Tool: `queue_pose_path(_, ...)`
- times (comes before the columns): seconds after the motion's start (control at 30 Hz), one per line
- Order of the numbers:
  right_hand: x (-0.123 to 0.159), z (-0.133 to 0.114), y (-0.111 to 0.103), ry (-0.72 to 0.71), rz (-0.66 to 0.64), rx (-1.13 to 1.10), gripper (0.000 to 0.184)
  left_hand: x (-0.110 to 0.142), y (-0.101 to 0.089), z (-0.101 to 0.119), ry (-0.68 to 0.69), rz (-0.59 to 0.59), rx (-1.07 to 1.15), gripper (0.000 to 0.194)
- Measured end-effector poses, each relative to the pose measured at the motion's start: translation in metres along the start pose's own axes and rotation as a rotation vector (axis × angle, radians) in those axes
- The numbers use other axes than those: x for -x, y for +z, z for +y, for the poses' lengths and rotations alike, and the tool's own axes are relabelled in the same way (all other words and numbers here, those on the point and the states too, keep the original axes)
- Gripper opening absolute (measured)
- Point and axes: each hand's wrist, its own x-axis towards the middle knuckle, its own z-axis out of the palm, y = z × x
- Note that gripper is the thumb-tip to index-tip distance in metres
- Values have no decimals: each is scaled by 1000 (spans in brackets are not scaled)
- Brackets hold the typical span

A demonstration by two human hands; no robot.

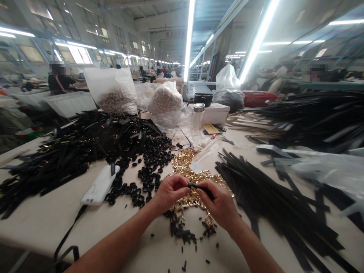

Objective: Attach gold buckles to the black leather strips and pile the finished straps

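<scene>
My left hand (170,193) and my right hand (220,204) meet over the near middle of the table, both with fingers closed. Between them runs a short black strap (199,187); the right hand grips it and the left fingertips pinch its end. Whether a buckle is on it I cannot tell. Under the hands lies a heap of gold metal buckles (190,172). Black loops (152,167) are piled just to the left. Small black bits (183,233) are scattered in front of the hands.
A white phone-like device (99,185) with a black cord lies at left. Piles of black straps lie at left (62,151) and right (273,197). Clear bags of parts (113,91), a jar (197,117) and a white box (217,113) stand at the back. Other people work beyond.
</scene>
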Motion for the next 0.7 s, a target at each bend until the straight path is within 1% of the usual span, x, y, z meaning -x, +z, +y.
queue_pose_path(0.17,1,-3,-1,-28,-40,106,15,3,-1,3,39,1,-50,23)
queue_pose_path(0.33,2,-7,-2,-67,-79,162,18,8,0,9,77,14,-133,22)
queue_pose_path(0.57,3,-10,-4,-60,-127,250,20,11,-2,9,21,-4,-245,15)
queue_pose_path(0.7,3,-8,-3,-60,-128,271,22,10,-1,7,-14,9,-226,18)
